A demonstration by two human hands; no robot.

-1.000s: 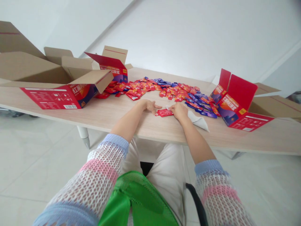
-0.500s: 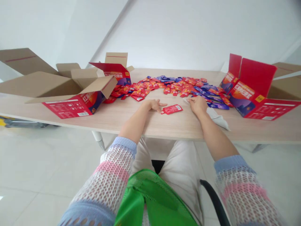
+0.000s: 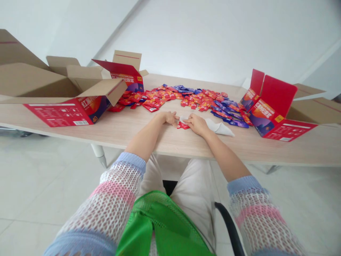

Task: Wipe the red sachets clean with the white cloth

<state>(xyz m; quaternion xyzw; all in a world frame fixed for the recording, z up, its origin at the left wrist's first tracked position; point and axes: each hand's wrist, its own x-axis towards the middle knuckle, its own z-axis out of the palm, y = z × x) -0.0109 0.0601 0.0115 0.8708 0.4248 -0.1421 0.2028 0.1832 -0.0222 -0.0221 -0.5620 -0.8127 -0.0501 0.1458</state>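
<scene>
A red packet lies flat on the table near its front edge, partly covered by my right hand and a white cloth. My left hand rests at the packet's left end, fingers apart. Over the packet, my right hand has its fingers closed on the white cloth, which trails to the right on the table. Beyond my hands, red packets and purple packets are heaped in an arc.
On the left of the table stand a large open carton and a smaller open red box behind it. Open red boxes stand on the right. A white wall rises behind.
My right hand has moved left with the cloth, onto the red packet. The camera view has shifted a little. My left hand stays by the packet's left end.
</scene>
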